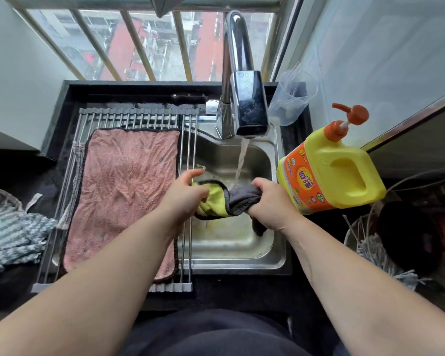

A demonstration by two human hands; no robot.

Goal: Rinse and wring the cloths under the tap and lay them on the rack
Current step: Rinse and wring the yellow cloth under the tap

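Sink basin (pixel 224 242) lies open between rack (pixel 188 150) and detergent jug (pixel 332 173); tap (pixel 249 104) overhangs the back

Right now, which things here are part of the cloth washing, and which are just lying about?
In the job: yellow-and-grey cloth, gripped by left hand and right hand; running tap; sink; rack; pink cloth spread on it.
Lying about: detergent bottle; clear jug; mop head; striped cloth at far left.
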